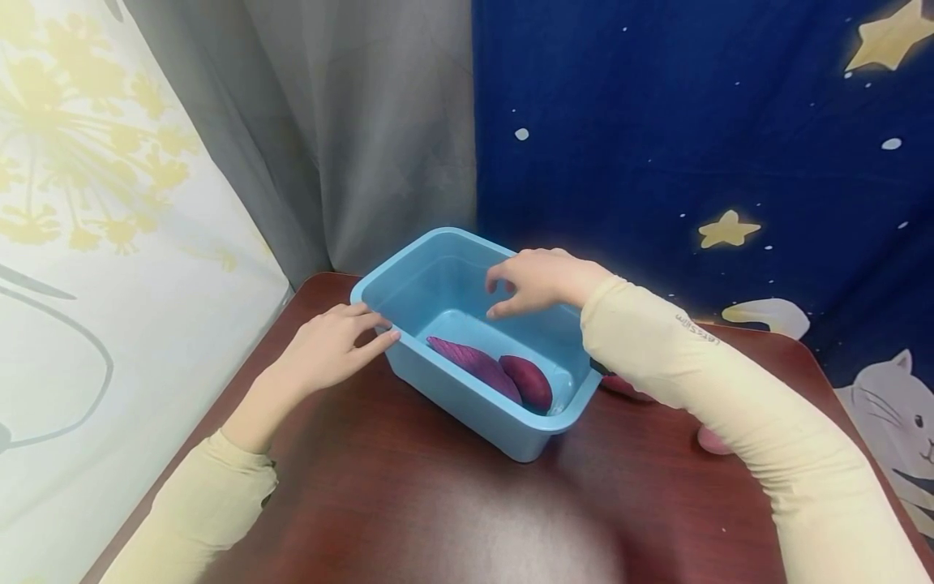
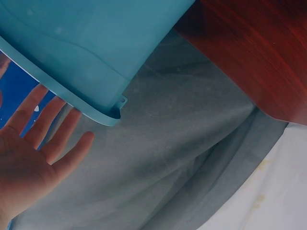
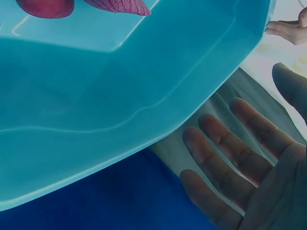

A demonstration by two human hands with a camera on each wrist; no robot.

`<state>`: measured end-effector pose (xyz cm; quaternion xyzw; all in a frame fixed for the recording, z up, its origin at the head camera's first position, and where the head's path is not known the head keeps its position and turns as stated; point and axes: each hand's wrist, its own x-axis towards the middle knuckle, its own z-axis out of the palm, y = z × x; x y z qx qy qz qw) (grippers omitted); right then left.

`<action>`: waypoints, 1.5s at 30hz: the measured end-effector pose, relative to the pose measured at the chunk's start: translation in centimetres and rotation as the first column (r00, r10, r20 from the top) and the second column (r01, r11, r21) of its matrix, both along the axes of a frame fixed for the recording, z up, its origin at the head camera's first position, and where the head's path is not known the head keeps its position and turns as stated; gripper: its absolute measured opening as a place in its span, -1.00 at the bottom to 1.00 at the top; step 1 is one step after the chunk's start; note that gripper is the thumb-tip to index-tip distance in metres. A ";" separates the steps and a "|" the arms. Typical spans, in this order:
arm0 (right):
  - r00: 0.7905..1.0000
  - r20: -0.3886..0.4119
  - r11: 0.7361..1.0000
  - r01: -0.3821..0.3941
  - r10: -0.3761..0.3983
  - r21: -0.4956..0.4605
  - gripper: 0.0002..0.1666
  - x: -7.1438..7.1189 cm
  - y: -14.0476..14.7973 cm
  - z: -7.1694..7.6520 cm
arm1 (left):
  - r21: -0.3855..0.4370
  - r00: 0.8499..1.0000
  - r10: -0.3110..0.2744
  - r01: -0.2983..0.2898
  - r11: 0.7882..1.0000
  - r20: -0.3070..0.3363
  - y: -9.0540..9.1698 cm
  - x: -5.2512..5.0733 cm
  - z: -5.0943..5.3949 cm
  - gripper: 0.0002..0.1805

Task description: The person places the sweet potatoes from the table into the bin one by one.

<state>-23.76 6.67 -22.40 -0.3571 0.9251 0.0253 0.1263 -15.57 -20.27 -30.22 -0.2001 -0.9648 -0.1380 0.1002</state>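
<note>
A light blue plastic bin [image 1: 467, 397] stands on the table. Inside it lie a ridged, tapered purple sweet potato [image 1: 474, 365] and a smoother dark red, rounded one [image 1: 527, 381], side by side on the floor of the bin. My left hand [image 1: 328, 345] touches the bin's left rim with its fingertips, the fingers mostly straight. Over the bin's opening hovers my right hand [image 1: 543, 280], its fingers loosely bent and apart, holding nothing. In the right wrist view the right hand's fingers [image 3: 225, 153] are spread beyond the rim.
Partly hidden under the right forearm, a dark red object [image 1: 623, 388] lies beside the bin, and a pink rounded object [image 1: 713, 440] lies farther right. The brown table [image 1: 350, 487] meets a grey curtain [image 1: 394, 122] and a blue starry curtain [image 1: 620, 162] behind.
</note>
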 end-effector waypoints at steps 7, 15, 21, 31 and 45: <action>1.000 -0.006 1.000 -0.004 0.004 -0.013 -0.48 0.4 0.9 0.4 | 0.000 1.000 0.002 -0.002 1.000 -0.002 0.0 0.1 0.0 -0.56; 1.000 -0.014 0.998 -0.005 0.004 -0.055 -0.49 1.0 2.1 1.4 | -0.001 1.000 0.007 -0.007 1.000 0.006 0.1 0.2 0.0 -0.54; 1.000 -0.021 0.996 0.012 -0.014 -0.083 -0.48 1.1 3.2 1.7 | -0.001 1.000 0.008 -0.008 1.000 0.007 0.1 0.2 0.1 -0.56; 0.999 -0.027 0.993 0.028 -0.031 -0.112 -0.49 1.2 4.8 1.9 | -0.003 1.000 0.005 -0.005 1.000 0.005 0.1 0.2 0.0 -0.56; 0.995 -0.063 0.987 0.065 -0.075 -0.147 -0.46 1.4 7.2 2.6 | -0.004 1.000 0.003 -0.003 1.000 0.003 0.1 0.1 0.1 -0.57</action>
